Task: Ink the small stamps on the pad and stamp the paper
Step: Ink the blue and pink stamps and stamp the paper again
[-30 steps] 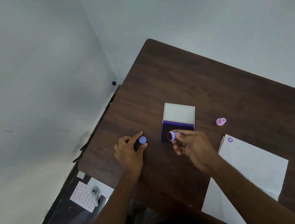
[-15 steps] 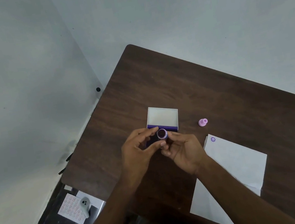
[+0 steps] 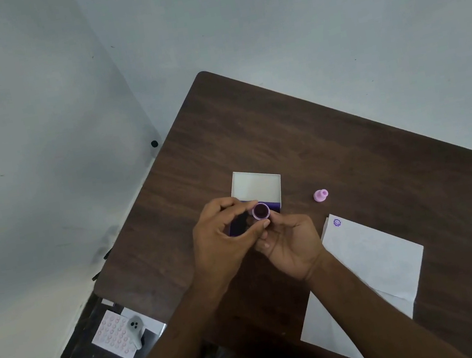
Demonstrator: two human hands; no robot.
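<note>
A small lilac stamp (image 3: 261,211) with a dark purple inked face turned up is pinched between both hands just above the ink pad. My left hand (image 3: 223,240) grips its rim with thumb and forefinger. My right hand (image 3: 290,243) holds it from below. The ink pad (image 3: 275,205) is a purple tray, mostly hidden by my fingers, with its white lid (image 3: 256,188) open behind it. A pink stamp (image 3: 320,195) lies on the table to the right. The white paper (image 3: 372,253) lies at the right and bears one purple print (image 3: 337,222) in its top corner.
The dark wooden table (image 3: 282,127) stands in a corner of grey walls; its left edge runs diagonally. On the floor to the lower left lies a white sheet with pink dots (image 3: 112,335) and a small grey figure (image 3: 135,325).
My left hand, which held a blue cap at the left a second ago, has come over to meet my right hand at the stamp. The cap is no longer visible. The head view shifted.
</note>
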